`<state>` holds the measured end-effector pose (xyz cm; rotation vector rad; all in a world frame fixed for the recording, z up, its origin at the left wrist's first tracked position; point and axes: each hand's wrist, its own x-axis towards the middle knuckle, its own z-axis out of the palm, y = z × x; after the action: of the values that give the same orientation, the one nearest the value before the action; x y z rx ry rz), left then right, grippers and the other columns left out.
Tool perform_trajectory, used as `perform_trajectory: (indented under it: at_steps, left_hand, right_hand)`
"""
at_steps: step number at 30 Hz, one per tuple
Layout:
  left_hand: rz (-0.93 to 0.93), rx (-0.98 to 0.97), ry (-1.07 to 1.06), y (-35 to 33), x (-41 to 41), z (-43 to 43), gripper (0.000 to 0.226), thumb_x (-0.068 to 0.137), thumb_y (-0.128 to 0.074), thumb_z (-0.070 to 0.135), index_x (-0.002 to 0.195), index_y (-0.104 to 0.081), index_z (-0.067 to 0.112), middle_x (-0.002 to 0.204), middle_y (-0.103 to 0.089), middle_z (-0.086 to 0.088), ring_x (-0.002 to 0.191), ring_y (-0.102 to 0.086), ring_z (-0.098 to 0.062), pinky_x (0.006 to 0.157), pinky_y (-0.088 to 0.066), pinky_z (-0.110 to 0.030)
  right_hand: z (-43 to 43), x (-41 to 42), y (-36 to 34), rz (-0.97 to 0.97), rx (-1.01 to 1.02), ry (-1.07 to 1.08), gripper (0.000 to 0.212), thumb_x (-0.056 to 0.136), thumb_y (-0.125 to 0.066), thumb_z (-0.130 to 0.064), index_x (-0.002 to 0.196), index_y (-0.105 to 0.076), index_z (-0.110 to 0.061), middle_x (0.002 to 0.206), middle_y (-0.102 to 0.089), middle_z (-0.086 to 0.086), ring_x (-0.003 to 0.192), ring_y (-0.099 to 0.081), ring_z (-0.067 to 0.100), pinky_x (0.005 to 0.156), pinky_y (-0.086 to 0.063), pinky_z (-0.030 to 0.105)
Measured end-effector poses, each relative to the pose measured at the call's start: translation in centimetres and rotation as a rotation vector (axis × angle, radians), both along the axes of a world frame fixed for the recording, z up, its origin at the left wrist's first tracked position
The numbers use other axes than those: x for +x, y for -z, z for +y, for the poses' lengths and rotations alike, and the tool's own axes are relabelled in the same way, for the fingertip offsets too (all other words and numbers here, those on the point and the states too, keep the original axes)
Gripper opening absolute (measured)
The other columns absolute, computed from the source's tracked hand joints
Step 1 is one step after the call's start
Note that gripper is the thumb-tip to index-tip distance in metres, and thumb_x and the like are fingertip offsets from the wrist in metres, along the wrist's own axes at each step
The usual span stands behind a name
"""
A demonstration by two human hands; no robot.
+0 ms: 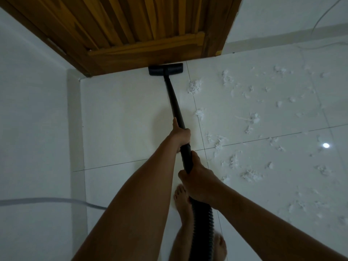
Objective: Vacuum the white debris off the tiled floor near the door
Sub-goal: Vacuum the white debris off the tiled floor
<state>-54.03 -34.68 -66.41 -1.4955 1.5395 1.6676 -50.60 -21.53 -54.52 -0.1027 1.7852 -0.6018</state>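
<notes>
Head view, looking down at a pale tiled floor. A wooden door fills the upper centre of the frame. Just below it, the black vacuum head lies flat on the tiles, its far edge against or just beside the door's bottom.

A black wand runs from the vacuum head down towards the centre. The left hand wraps around the wand mid-frame. The right hand grips lower, where the wand meets a ribbed hose. Bare feet show at the bottom centre.

The white debris lies in fluffy clumps across the right half of the frame, the nearest clump just right of the wand. The tiles to the left look clean. A grey cable crosses the lower left.

The stroke at the door seems finished, and most of the mess remains. To do the next pass well, keep the vacuum head flat and shift it right. Pull slowly through the clumps in overlapping lanes, so the light tufts are sucked in rather than scattered.
</notes>
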Motion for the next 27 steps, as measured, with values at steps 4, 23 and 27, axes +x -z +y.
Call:
perform_trajectory:
  at_steps: [4, 23, 27]
  left_hand:
    - [-0.004, 0.017, 0.000, -1.5, 2.0, 1.7, 0.082, 0.103, -0.042, 0.018, 0.158, 0.013, 0.045, 0.146, -0.049, -0.018, 0.097, -0.062, -0.030, 0.071, -0.056, -0.039]
    - [-0.042, -0.027, 0.014, -3.2, 20.0, 24.9, 0.077, 0.105, -0.039, 0.019, 0.160, 0.011, 0.038, 0.153, -0.040, -0.013, 0.094, -0.056, -0.024, 0.083, -0.051, -0.038]
    - [-0.048, -0.006, -0.014, -3.6, 24.0, 29.0, 0.079, 0.104, -0.040, 0.019, 0.159, 0.012, 0.041, 0.148, -0.044, -0.013, 0.092, -0.058, -0.024, 0.086, -0.056, -0.041]
  right_hand:
    - [1.5, 1.8, -1.2, -0.026, 0.004, 0.018, 0.073, 0.102, -0.050, -0.019, 0.159, -0.010, -0.040, 0.105, -0.063, 0.016, 0.051, -0.063, 0.016, 0.040, -0.050, 0.023]
    - [24.3, 18.7, -2.5, -0.044, 0.083, -0.065, 0.070, 0.103, -0.049, -0.029, 0.160, -0.009, -0.037, 0.119, -0.064, 0.022, 0.097, -0.072, 0.038, 0.087, -0.062, 0.052]
    - [28.2, 22.3, -3.8, -0.122, 0.077, -0.032, 0.073, 0.104, -0.049, -0.021, 0.161, -0.007, -0.036, 0.122, -0.061, 0.025, 0.068, -0.066, 0.028, 0.063, -0.064, 0.038]
